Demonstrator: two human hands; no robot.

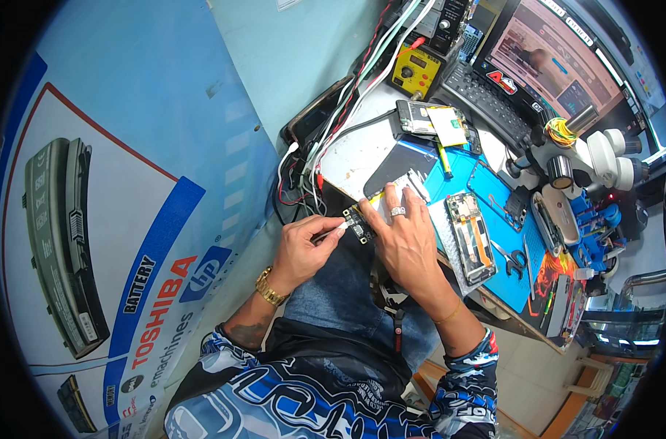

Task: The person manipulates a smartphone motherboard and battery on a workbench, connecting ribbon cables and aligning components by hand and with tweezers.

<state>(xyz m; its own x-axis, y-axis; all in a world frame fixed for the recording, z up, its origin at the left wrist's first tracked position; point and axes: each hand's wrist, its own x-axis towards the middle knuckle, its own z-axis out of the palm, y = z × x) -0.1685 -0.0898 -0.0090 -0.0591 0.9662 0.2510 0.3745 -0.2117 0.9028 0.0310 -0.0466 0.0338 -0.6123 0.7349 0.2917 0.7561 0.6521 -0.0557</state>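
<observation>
My left hand (306, 245), with a gold watch at its wrist, pinches a small whitish piece (342, 225) between thumb and fingertips. That piece meets the left side of a dark circuit board (359, 229) with gold-coloured spots, just past the front edge of the workbench. From the right, my right hand (408, 245) grips the board, its ringed fingers laid over the far side and its thumb hidden. Beyond those fingertips lies a flat silvery part (418, 185). An opened phone (472, 238) with an orange strip rests right of my right hand.
A blue mat (512, 285) carries scissors (511, 260) and an empty phone frame (494, 194). Farther back are another opened phone (417, 117), a yellow bench unit (413, 71) and a keyboard (487, 102). A microscope (600, 157) overhangs the right side; cables (340, 117) run down the left.
</observation>
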